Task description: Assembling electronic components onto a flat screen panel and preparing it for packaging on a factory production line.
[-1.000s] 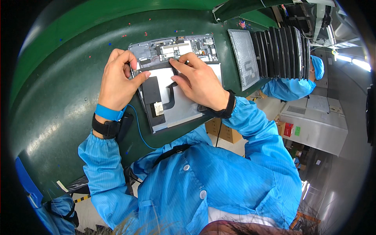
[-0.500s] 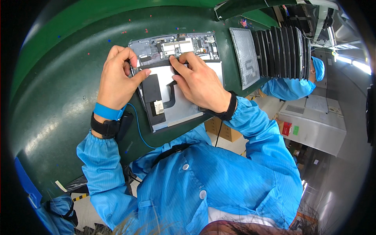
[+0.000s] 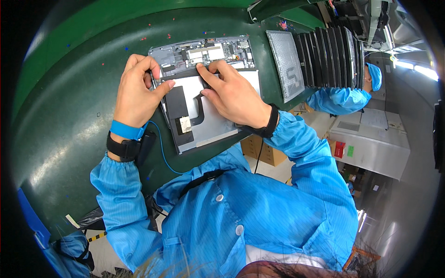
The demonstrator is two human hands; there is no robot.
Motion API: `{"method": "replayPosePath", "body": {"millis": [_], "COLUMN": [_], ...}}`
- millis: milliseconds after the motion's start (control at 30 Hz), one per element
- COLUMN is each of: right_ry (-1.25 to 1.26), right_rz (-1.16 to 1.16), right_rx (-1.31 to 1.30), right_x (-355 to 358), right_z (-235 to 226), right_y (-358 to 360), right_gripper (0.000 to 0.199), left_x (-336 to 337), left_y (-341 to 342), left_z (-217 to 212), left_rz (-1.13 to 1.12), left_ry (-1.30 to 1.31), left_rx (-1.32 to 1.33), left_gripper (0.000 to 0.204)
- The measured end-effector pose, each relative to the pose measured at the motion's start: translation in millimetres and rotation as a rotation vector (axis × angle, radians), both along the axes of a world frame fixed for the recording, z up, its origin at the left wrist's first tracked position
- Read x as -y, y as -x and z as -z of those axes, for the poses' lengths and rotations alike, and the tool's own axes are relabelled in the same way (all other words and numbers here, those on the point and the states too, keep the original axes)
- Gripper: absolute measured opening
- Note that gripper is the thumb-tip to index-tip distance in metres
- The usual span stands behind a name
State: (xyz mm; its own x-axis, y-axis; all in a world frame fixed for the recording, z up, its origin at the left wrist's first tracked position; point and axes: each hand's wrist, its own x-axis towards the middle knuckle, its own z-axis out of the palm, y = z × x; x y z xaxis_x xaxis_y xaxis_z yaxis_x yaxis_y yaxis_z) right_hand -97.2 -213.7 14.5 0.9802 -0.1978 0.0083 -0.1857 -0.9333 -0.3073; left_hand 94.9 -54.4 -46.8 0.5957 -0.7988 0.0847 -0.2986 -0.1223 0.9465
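Nearest, lower half of frame: blue striped smock sleeves, black wristband and blue wrist strap (image 3: 126,130) with thin blue cord trailing over green work surface (image 3: 60,120).

Centre-left: left hand (image 3: 136,90), fingers curled loosely, thumb and forefinger pinched at left edge of opened tablet chassis (image 3: 208,92); whether gripping or only steadying, cannot tell.

Centre: right hand (image 3: 234,95), fingers half-closed, forefinger and thumb pressing down near black flat cable (image 3: 197,109) where silver battery panel (image 3: 218,118) meets circuit board (image 3: 208,52). Nothing lifted.

Handling, judged: chassis flat, thin, rigid, fairly light; smooth metal likely slippery. Board and ribbon cable fragile, easily creased or torn. Best held by outer frame edges, never by cable or components.

Upper right: grey mesh-textured panel (image 3: 285,62), leaning against row of upright dark panels (image 3: 336,55).

Far right: another person in blue smock and cap (image 3: 343,97).
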Motion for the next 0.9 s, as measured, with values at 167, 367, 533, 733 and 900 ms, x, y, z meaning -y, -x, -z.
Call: {"method": "replayPosePath", "body": {"millis": [167,367,533,733,900], "right_ry": [-0.085,-0.124,-0.092,-0.125,-0.161], "right_rz": [0.036,0.043,0.029,0.042,0.051], "right_rx": [-0.006,0.001,0.014,0.061,0.102], "right_x": [5,7,10,19,21], "right_z": [-3,-6,-5,2,2], "right_y": [-1,-2,-4,-7,-9], "right_gripper": [0.056,0.052,0.045,0.035,0.031], "left_x": [0,0,0,-1,0], "left_y": [-1,-1,-1,0,-1], "left_z": [0,-1,-2,0,-3], "left_rz": [0.001,-0.002,0.004,0.000,0.002], "left_ry": [-0.007,0.000,-0.014,-0.002,0.002], "left_rx": [0.006,-0.003,-0.003,-0.016,-0.022], "left_gripper": [0.038,0.038,0.038,0.038,0.038]}}
